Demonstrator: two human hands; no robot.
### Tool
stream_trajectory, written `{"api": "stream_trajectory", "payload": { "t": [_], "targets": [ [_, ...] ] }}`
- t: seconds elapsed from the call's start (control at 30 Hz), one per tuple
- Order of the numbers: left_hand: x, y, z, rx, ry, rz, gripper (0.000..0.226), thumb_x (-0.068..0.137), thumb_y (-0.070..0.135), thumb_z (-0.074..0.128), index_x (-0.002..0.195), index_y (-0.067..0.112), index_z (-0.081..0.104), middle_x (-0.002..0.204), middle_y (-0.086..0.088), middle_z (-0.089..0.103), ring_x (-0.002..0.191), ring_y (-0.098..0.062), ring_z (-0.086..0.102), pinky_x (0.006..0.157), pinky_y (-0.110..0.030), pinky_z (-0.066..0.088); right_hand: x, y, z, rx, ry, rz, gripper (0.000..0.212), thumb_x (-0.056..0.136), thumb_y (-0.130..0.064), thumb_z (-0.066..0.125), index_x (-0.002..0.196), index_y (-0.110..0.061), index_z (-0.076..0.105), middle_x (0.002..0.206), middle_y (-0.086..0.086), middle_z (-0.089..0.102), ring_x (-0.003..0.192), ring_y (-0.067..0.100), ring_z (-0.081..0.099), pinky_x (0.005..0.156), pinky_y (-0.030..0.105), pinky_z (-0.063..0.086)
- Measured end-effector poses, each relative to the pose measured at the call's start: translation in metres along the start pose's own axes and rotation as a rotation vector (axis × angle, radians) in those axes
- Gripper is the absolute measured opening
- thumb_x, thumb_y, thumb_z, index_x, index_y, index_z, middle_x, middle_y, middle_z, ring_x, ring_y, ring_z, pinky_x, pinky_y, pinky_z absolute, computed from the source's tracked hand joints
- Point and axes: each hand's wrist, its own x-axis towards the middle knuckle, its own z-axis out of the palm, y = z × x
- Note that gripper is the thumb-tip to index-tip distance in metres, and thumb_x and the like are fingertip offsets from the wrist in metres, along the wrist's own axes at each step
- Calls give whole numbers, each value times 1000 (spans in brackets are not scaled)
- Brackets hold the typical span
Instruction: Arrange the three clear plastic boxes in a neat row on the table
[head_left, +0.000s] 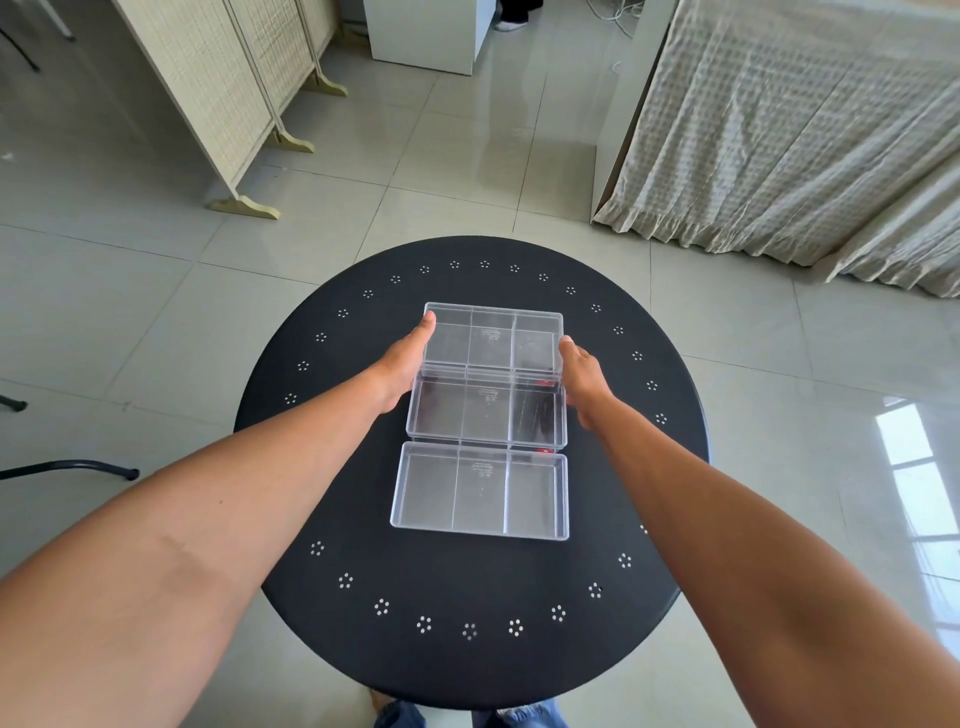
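Floor (156, 312): pale glossy tiles, window glare at far right. Fabric-draped furniture (805, 130) fills the far right; a cream folding screen (223, 88) stands at far left, a white cabinet (431, 31) between them at the far edge. Round black table (467, 582) in the centre, with a ring of small perforated flower patterns near its rim. Three clear plastic boxes sit on the table in a near-to-far line, long sides facing each other, each divided into three compartments. Near box (480, 491): flat on the table, untouched, just beside the middle one with a thin gap or contact, cannot tell which. Middle box (485, 410): its far edge meets or slightly overlaps the far box (493, 335); a small red mark shows at the right end of the middle box. The far box appears slightly offset to the right of the other two. Left hand (402, 366): fingers extended, flat against the left ends of the far and middle boxes, thumb tip at the far box's left corner. Right hand (582, 374): pressed against the right ends of the same two boxes, fingers partly curled. Both hands squeeze the boxes between them rather than wrapping around either. Both forearms are bare. Blue denim (405, 714) shows below the table's near edge.
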Motion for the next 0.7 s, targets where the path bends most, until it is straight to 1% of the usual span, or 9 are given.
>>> {"api": "stream_trajectory", "payload": {
  "t": [0.07, 0.13, 0.2, 0.3, 0.37, 0.47, 0.6, 0.7],
  "targets": [
    [0, 0, 0, 4, 3, 1, 83, 87, 75, 27, 154, 28, 12, 165, 0, 9, 151, -22, 11, 121, -48, 14, -1, 0, 0, 2, 0, -8, 47, 106, -39, 31, 128, -9, 61, 133, 12, 66, 116, 27, 62, 98, 40, 47],
    [0, 1, 0, 6, 2, 3, 82, 87, 75, 26, 154, 30, 12, 165, 0, 9, 151, -22, 12, 121, -49, 14, -2, 0, 0, -3, -1, -9, 47, 105, -39, 31, 127, -10, 61, 134, 12, 65, 116, 28, 61, 94, 38, 46],
    [0, 2, 1, 10, 1, 0, 82, 87, 76, 26, 154, 31, 12, 165, 0, 10, 151, -22, 13, 121, -49, 14, -2, -1, -1, -6, 2, -3, 51, 105, -39, 31, 134, -9, 59, 135, 11, 64, 124, 30, 60, 100, 40, 46],
    [0, 1, 0, 12, 4, -4, 83, 87, 76, 26, 154, 30, 12, 165, 0, 9, 151, -22, 13, 121, -48, 13, -2, -1, -1, -9, -5, -1, 51, 104, -40, 32, 137, -10, 59, 136, 10, 64, 127, 30, 59, 107, 44, 45],
    [-1, 1, 1, 10, 2, -3, 83, 86, 76, 27, 154, 30, 12, 165, 0, 10, 150, -22, 14, 121, -48, 14, -3, -2, -2, -7, -10, 1, 52, 105, -40, 32, 138, -10, 58, 138, 10, 63, 128, 30, 58, 108, 44, 44],
    [-2, 2, 2, 9, 0, -8, 83, 86, 77, 27, 154, 32, 13, 165, 1, 10, 150, -22, 14, 121, -48, 13, -4, -3, -2, -15, -8, 1, 50, 105, -41, 32, 135, -10, 59, 139, 9, 62, 125, 28, 58, 107, 43, 45],
    [-2, 3, 2, 10, 7, -10, 84, 85, 78, 27, 154, 33, 12, 165, 1, 10, 150, -22, 14, 121, -49, 14, -5, -3, -2, -21, -8, 17, 55, 106, -42, 32, 146, -10, 52, 145, 9, 58, 134, 30, 54, 113, 46, 42],
    [-2, 3, 2, 9, 2, -6, 83, 85, 78, 27, 154, 34, 13, 165, 2, 10, 150, -22, 14, 121, -49, 13, -4, -3, -2, -10, -7, 9, 54, 106, -42, 31, 143, -10, 54, 142, 10, 61, 130, 30, 57, 113, 46, 44]
  ]
}}
